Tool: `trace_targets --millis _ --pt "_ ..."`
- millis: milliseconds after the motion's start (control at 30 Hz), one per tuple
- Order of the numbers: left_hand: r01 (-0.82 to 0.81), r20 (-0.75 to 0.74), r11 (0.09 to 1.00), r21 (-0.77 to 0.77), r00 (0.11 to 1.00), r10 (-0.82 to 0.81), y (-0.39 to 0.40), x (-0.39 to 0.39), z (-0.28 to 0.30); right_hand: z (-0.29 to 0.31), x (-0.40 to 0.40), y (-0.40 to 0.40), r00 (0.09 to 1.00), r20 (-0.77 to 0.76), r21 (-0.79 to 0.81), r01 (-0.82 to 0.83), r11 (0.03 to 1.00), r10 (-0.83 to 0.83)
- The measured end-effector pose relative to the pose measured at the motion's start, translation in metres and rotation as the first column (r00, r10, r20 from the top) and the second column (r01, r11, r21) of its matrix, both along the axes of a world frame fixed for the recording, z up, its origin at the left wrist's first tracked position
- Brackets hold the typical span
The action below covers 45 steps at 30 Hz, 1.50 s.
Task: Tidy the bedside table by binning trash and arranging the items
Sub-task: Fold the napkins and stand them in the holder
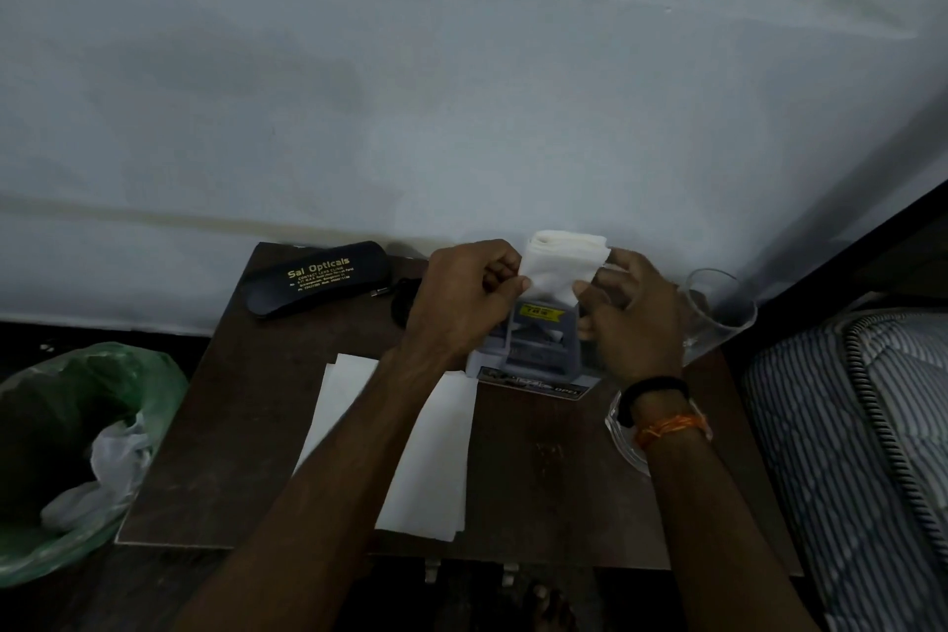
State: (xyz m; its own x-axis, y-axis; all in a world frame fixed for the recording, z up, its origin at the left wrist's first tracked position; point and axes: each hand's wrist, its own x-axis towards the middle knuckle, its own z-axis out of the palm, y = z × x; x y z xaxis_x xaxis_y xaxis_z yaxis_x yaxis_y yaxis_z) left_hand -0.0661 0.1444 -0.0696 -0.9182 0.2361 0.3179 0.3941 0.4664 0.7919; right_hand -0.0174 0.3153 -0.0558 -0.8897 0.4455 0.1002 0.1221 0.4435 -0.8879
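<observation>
Both of my hands hold a folded white tissue above a grey tissue box with a yellow label, near the back of the dark wooden bedside table. My left hand pinches the tissue's left edge; my right hand pinches its right edge. The tissue's lower tip reaches into the top of the box. A flat white paper sheet lies on the table under my left forearm. A black spectacle case with gold lettering lies at the back left.
A bin lined with a green bag, holding crumpled white trash, stands left of the table. A clear glass stands at the back right, a clear dish under my right wrist. A striped mattress borders the right. The wall is directly behind.
</observation>
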Motion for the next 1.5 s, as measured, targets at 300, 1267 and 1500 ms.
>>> trace_targets --millis 300,1267,1500 --pt "-0.001 -0.004 1.000 -0.027 1.000 0.001 -0.015 0.001 0.009 0.009 0.008 -0.010 0.972 -0.161 0.197 0.200 0.960 -0.170" --pt "-0.390 0.663 0.893 -0.227 0.610 0.435 -0.152 0.087 -0.039 -0.055 0.072 -0.119 0.862 0.358 0.032 -0.395 0.918 0.358" --pt "-0.411 0.812 0.911 -0.032 0.521 0.264 -0.141 0.081 -0.028 -0.060 0.066 -0.113 0.879 0.374 0.070 -0.344 0.936 0.295"
